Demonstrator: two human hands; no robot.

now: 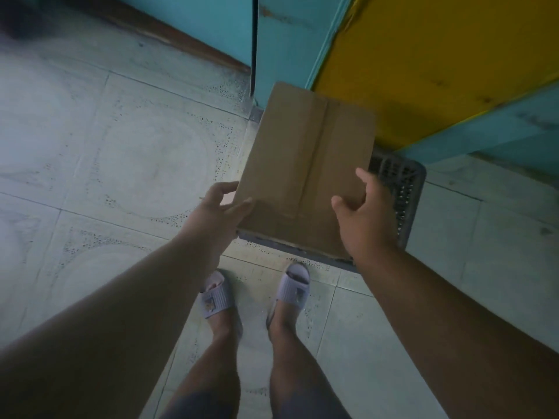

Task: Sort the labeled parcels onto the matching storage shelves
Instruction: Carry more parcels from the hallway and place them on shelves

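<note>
Parcel [305,170] sorting looks to be at an early or middle point, as far as one view can tell: one brown cardboard box is at the hands, and no shelf with a parcel already placed on it shows here, so I cannot say how many are done or left. Nearest the camera are the person's legs and pale slippers [216,297] on the tiled floor [127,152]. Just beyond them the two forearms reach forward to the box. The left hand [216,207] sits at the near left corner, its thumb lying on the top face and its fingers curled round the left edge, so it seems to grip the box. The right hand [363,216] is at the near right side, fingers loosely spread and laid over the edge, thumb pointing inward over the top; whether it truly grips or only touches I cannot tell. The box lies flat, taped seam upward, over a dark plastic crate [402,189] that shows past its right and near edges; whether it rests on the crate or is held just above it is unclear. No label is visible on the top face. Farther off stand teal and yellow painted panels [423,55], possibly shelving. The matching shelf has yet to be reached.
</note>
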